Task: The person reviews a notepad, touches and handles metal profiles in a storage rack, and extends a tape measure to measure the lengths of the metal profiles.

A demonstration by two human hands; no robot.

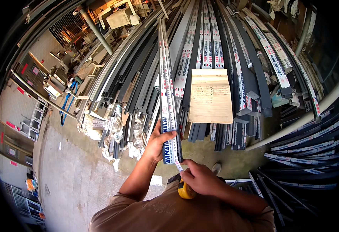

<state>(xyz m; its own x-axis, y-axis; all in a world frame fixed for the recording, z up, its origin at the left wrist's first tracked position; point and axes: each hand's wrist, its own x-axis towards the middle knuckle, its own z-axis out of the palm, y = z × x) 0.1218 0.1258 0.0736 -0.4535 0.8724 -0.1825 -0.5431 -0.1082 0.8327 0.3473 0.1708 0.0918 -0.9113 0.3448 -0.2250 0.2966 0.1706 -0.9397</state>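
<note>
A long dark metal profile (163, 77), partly covered in printed white film, stretches away from me, its near end in front of my chest. My left hand (154, 145) is closed round it close to that end, thumb on top. Along the profile lies the white blade (172, 149) of a tape measure, passing under my left thumb. At the near end, the blade bends down towards the yellow tape measure case (186, 190). My right hand (201, 178) pinches the blade there, just above the case. The blade's far tip cannot be made out.
A worn notepad (210, 101) with handwriting lies on stacked profiles (216, 42) beyond my hands. More profiles (308, 152) fill the low right side. Crumpled plastic wrap (136, 135) hangs from profile ends at left. A pale pipe (293, 125) crosses at right; machines (53, 83) stand far left.
</note>
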